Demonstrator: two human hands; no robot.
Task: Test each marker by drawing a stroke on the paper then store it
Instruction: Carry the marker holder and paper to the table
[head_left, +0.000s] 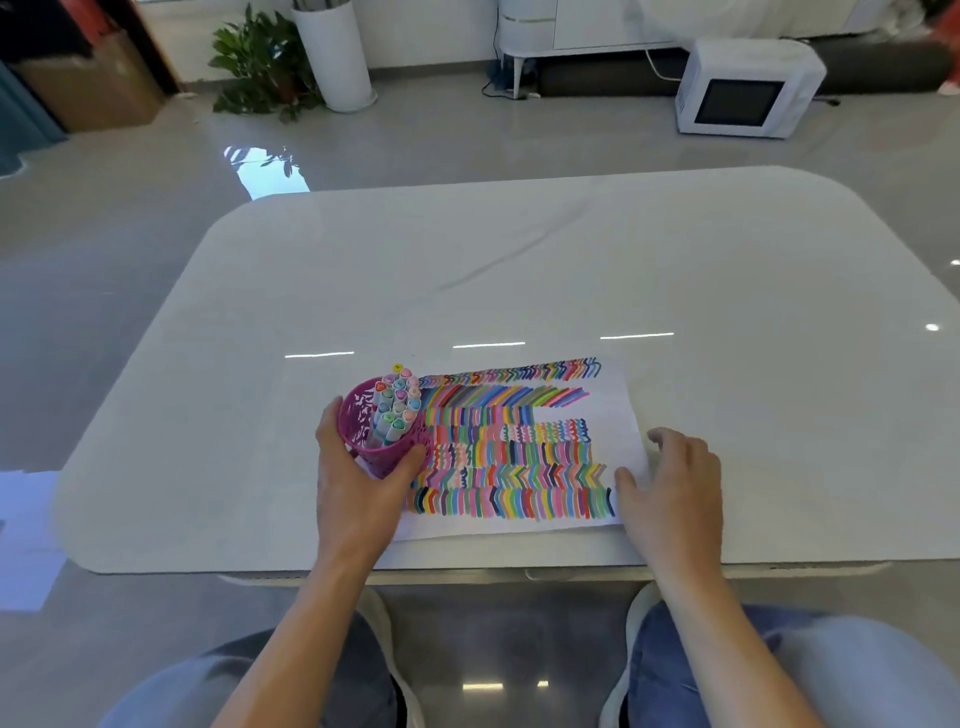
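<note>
A person's left hand (358, 483) wraps its fingers and thumb around a purple mesh cup (382, 452) full of capped markers (397, 408), near the bench's front edge. The cup sits at the left edge of a paper (615, 410) crowded with coloured strokes. The right hand (675, 483) is open and holds nothing, fingers spread at the paper's right edge. The packed cup could tip and spill; the sheet could slide on the glossy white bench (519, 249). Beyond lie a shiny grey floor (415, 135), a potted plant (260, 67) and a white microwave (743, 88).
</note>
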